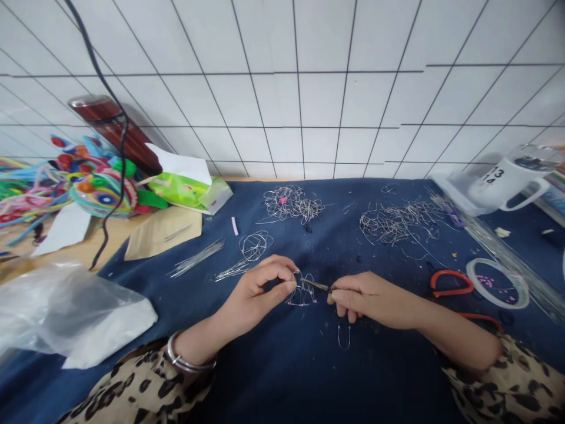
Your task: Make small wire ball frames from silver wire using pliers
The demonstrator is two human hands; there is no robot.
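At the middle of the table my left hand pinches the upper left edge of a small silver wire frame between thumb and forefinger. The frame is openwork, dotted with tiny pink beads. My right hand is closed around a slim, pointed dark metal tool, its tip at the top of the wire frame. Most of the tool is hidden by my fingers, so its exact kind is unclear. A narrow metal loop shows below the right hand; whether it belongs to the tool I cannot tell.
Tangled wire pieces and wire shapes lie on the blue cloth. Straight wires are at left. A round clear dish and a red handle sit right, near a white mug. A plastic bag lies left.
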